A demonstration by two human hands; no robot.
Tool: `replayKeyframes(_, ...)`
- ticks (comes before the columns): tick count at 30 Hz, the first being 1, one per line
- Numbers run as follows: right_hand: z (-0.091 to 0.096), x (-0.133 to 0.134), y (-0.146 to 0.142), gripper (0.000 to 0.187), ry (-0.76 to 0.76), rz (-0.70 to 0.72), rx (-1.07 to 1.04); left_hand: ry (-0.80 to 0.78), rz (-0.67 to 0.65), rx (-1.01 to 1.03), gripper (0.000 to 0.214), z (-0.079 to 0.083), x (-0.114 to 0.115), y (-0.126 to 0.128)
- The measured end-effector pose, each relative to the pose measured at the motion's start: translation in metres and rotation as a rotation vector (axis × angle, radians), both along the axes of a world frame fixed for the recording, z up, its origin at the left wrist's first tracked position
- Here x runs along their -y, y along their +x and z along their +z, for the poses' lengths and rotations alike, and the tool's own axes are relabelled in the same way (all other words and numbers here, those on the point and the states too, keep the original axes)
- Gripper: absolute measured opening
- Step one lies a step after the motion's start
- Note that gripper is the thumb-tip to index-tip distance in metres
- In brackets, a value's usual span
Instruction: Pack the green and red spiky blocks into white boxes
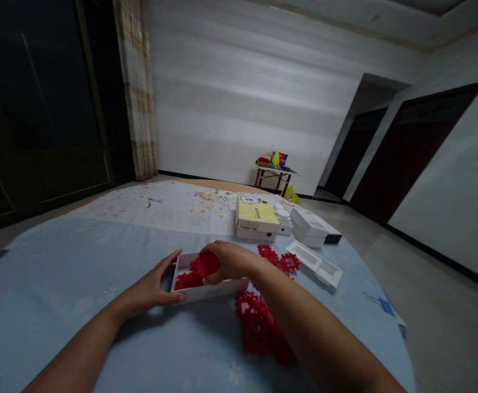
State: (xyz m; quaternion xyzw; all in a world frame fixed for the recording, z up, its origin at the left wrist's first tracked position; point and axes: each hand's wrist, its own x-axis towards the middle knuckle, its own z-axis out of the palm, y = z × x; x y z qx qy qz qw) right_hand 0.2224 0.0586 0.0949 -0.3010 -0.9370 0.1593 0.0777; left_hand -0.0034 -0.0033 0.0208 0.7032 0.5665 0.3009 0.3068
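Observation:
A shallow white box (210, 291) lies open on the table, with red toothed plastic pieces (186, 280) in its left part. My left hand (154, 286) holds the box's left end, thumb on the near side and fingers at the far corner. Over the box, my right hand (231, 262) has its fingers closed around red plastic pieces (208, 264); how many is hidden by the hand. To the right of the box, a heap of red interlocking plastic pieces (257, 327) lies partly behind my right forearm. Further back are more square red pieces (289, 262).
Behind the hands stands a yellow and white carton (257, 215), with white boxes (309, 225) beside it. A white moulded tray (316, 265) lies at the right. Near the right edge of the flowered tablecloth (99, 245) is a blue clip-like item (386, 307).

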Motion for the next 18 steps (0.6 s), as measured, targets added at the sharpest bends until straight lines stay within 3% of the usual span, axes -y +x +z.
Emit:
replayKeyframes(3,-0.007,-0.010,-0.031,0.061,-0.071,0.038,0.161,0.013,-0.005,-0.010,0.100,-0.001,0.000,0.000)
replayKeyframes(7,-0.006,-0.018,-0.046,0.049,-0.234,0.094,0.269,0.014,-0.013,0.004,0.098,0.001,0.001,0.001)
replayKeyframes(13,-0.016,-0.026,-0.029,0.057,-0.532,0.119,0.024,-0.017,-0.008,0.006,0.100,0.002,0.001,0.002)
replayKeyframes(16,-0.024,-0.029,-0.017,0.057,-0.662,0.017,-0.093,-0.010,-0.009,0.006,0.099,0.002,0.001,0.002)
replayKeyframes(18,-0.025,-0.028,-0.013,0.051,-0.641,-0.068,-0.095,-0.001,-0.010,0.009,0.098,0.002,0.001,0.002)
